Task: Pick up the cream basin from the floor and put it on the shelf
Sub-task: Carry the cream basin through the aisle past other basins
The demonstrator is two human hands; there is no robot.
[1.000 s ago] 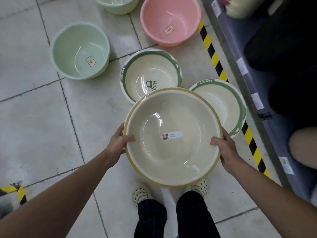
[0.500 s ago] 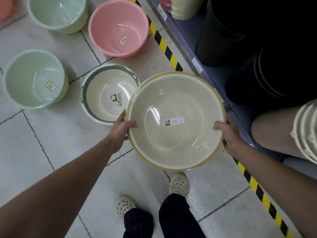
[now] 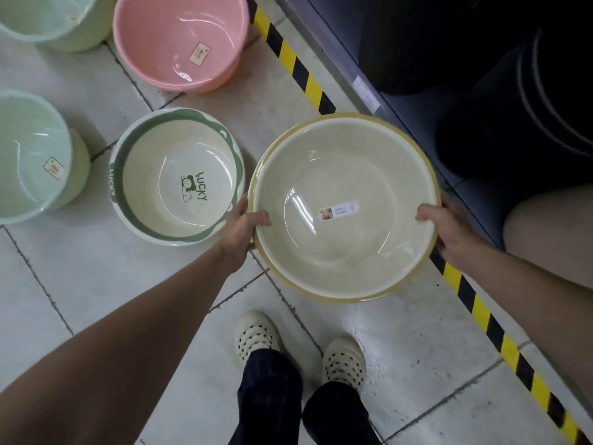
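Observation:
I hold the cream basin (image 3: 343, 239) level in the air above the tiled floor, with a small label stuck inside its bottom. My left hand (image 3: 240, 231) grips its left rim, thumb inside. On the opposite rim, my right hand (image 3: 449, 232) grips with its thumb over the edge. The basin's far edge reaches the grey shelf (image 3: 359, 65) at the right, whose low front lip runs diagonally behind the yellow-black floor tape (image 3: 295, 64).
On the floor at the left stand a cream basin with a green rim marked LUCKY (image 3: 176, 178), a pink basin (image 3: 179, 40) and two pale green basins (image 3: 32, 159). Dark tubs (image 3: 526, 123) and a beige one (image 3: 552, 226) fill the shelf. My feet (image 3: 256, 335) are below.
The basin has moved right toward the shelf, still held in both hands. The view has shifted, so the second green-rimmed basin is hidden or out of frame.

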